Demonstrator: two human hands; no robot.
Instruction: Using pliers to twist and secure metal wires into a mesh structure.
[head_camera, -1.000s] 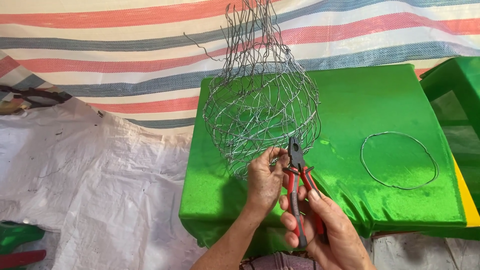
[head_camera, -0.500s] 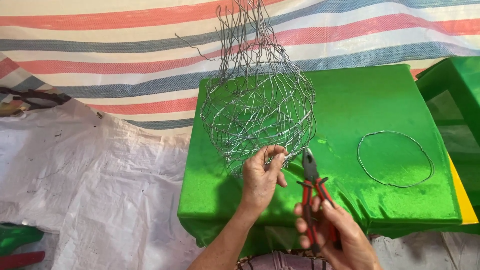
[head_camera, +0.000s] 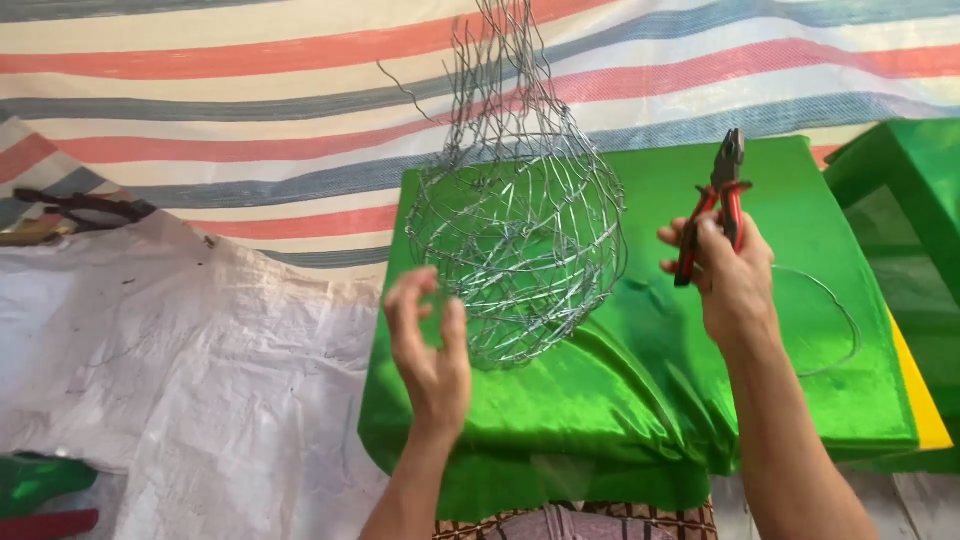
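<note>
A rounded cage of silver wire mesh (head_camera: 520, 250), with loose wire ends sticking up at its top, stands on a table covered in shiny green cloth (head_camera: 640, 400). My left hand (head_camera: 432, 355) is at the cage's lower left side, fingers spread and curled, fingertips at the mesh but not clamped on it. To the right of the cage, my right hand (head_camera: 728, 275) is raised and grips red-handled pliers (head_camera: 718, 195), jaws pointing up and away from the wire.
A loose wire ring (head_camera: 835, 320) lies on the green cloth behind my right wrist. A green stool (head_camera: 910, 190) stands at the right. A striped tarp (head_camera: 250, 120) and a white woven sheet (head_camera: 170, 380) cover the ground. A dark tool (head_camera: 80, 205) lies far left.
My right hand has lifted the pliers from the cage's lower edge up and to the right. My left hand has let go of the cage's bottom and opened beside it.
</note>
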